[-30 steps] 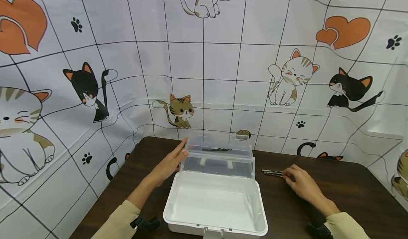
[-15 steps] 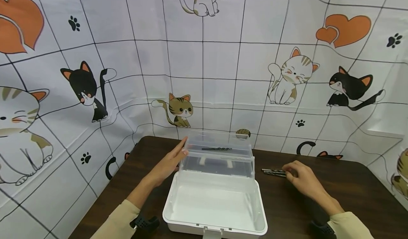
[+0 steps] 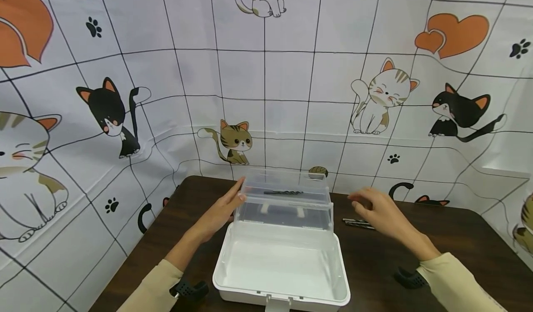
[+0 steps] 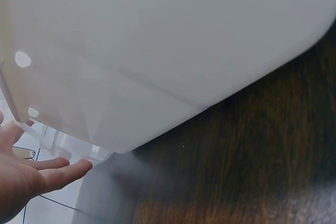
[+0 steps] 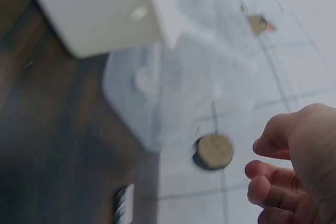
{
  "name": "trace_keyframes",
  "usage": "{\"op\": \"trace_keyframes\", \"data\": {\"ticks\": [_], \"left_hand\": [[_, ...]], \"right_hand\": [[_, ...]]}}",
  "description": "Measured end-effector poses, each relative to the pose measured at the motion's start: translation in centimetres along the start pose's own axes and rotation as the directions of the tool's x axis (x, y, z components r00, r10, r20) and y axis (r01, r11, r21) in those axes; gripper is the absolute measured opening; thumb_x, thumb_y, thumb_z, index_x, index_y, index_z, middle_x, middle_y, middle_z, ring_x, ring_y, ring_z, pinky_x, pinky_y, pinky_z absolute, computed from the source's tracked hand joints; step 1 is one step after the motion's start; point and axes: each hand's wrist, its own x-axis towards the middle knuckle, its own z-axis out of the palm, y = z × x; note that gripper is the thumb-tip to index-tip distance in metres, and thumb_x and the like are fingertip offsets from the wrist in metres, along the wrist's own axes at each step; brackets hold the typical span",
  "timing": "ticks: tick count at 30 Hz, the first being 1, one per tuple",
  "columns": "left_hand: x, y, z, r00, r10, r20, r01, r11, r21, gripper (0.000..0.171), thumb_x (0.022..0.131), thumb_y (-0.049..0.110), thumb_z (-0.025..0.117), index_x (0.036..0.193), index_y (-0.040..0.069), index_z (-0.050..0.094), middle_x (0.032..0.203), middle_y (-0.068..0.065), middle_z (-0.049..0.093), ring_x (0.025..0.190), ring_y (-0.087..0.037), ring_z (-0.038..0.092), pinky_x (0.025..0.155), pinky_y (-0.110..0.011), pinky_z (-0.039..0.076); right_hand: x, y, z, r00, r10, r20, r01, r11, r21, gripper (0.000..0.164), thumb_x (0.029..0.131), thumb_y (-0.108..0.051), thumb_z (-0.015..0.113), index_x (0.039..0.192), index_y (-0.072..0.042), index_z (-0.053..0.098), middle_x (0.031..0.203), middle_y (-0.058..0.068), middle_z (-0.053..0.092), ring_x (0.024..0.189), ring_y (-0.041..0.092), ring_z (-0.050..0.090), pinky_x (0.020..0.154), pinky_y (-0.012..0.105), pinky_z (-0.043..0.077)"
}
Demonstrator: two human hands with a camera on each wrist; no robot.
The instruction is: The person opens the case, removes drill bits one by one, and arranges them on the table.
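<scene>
In the head view a white plastic box (image 3: pixel 279 265) stands with its clear lid (image 3: pixel 287 217) tipped back. My left hand (image 3: pixel 220 210) rests with extended fingers against the lid's left edge; the left wrist view shows those fingers (image 4: pixel 63 177) beside the clear plastic. A dark twist drill bit (image 3: pixel 284 192) lies in the lid's upper part. To the right of the box, several metal drill bits (image 3: pixel 358 223) lie together on the table. Just above them is my right hand (image 3: pixel 379 210), fingers loosely bent. No object shows between its thumb and fingers (image 5: pixel 278 177) in the right wrist view.
The dark wooden table (image 3: pixel 437 238) carries all of this. Behind it and along the left hangs a white sheet (image 3: pixel 283 80) with grid lines and printed cats. The box's latch (image 3: pixel 277 303) hangs at its front.
My right hand has left the right end of the drill bits, rising and moving left toward the lid. The bits stay on the table. My left hand keeps its place at the lid.
</scene>
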Motion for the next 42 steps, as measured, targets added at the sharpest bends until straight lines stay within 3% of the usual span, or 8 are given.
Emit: {"op": "trace_keyframes", "data": {"ticks": [6,13,20,28,35,42], "left_hand": [[0.0,0.3,-0.3,1.0,-0.001,-0.012,0.002,1.0,0.009,0.06,0.107,0.054,0.045,0.158,0.055,0.014,0.165,0.007,0.022,0.148,-0.032,0.026,0.105,-0.069,0.033],[0.1,0.2,-0.2,1.0,0.007,-0.005,-0.007,1.0,0.013,0.06,0.108,0.052,0.042,0.16,0.051,0.011,0.168,-0.002,0.014,0.149,-0.039,0.023,0.103,-0.073,0.032],[0.1,0.2,0.1,1.0,-0.007,-0.013,0.007,1.0,0.016,0.06,0.108,0.052,0.043,0.159,0.053,0.012,0.168,-0.001,0.015,0.148,-0.036,0.026,0.103,-0.071,0.034],[0.3,0.4,0.4,1.0,-0.014,-0.013,0.015,1.0,0.02,0.06,0.107,0.054,0.045,0.158,0.056,0.013,0.166,0.007,0.019,0.147,-0.032,0.029,0.104,-0.069,0.036],[0.2,0.6,0.2,1.0,-0.017,-0.022,0.017,1.0,0.018,0.062,0.105,0.057,0.048,0.158,0.056,0.014,0.164,0.003,0.026,0.147,-0.03,0.03,0.104,-0.068,0.036],[0.0,0.2,0.0,1.0,-0.015,-0.023,0.016,1.0,0.018,0.06,0.106,0.054,0.047,0.157,0.057,0.015,0.164,0.003,0.025,0.146,-0.03,0.031,0.104,-0.068,0.036]], "right_hand": [[3.6,-3.6,-0.2,0.999,-0.034,0.039,0.034,0.999,0.0,0.016,0.099,-0.01,0.069,0.114,-0.011,0.074,0.099,-0.003,0.066,0.06,0.009,0.05,0.053,0.029,0.043],[6.6,-6.4,1.5,0.988,-0.125,0.086,0.128,0.991,-0.036,0.016,0.097,-0.013,0.071,0.112,-0.012,0.076,0.096,-0.006,0.069,0.053,0.002,0.043,0.051,0.029,0.041],[8.3,-8.0,3.2,0.963,-0.18,0.198,0.181,0.983,0.016,0.021,0.098,-0.01,0.069,0.118,-0.008,0.075,0.109,0.001,0.073,0.049,0.002,0.037,0.051,0.028,0.039],[8.9,-8.2,4.0,0.943,-0.165,0.289,0.153,0.986,0.065,0.023,0.098,-0.005,0.066,0.119,-0.009,0.076,0.109,0.002,0.073,0.046,0.002,0.032,0.053,0.027,0.039],[9.1,-7.9,4.1,0.943,-0.174,0.284,0.144,0.982,0.121,0.022,0.098,0.001,0.064,0.115,-0.004,0.076,0.11,0.006,0.073,0.063,0.004,0.052,0.061,0.029,0.048],[9.4,-7.9,4.4,0.944,-0.182,0.277,0.175,0.983,0.049,0.021,0.095,0.0,0.069,0.115,-0.005,0.076,0.111,0.005,0.073,0.098,0.021,0.067,0.077,0.038,0.055]]}}
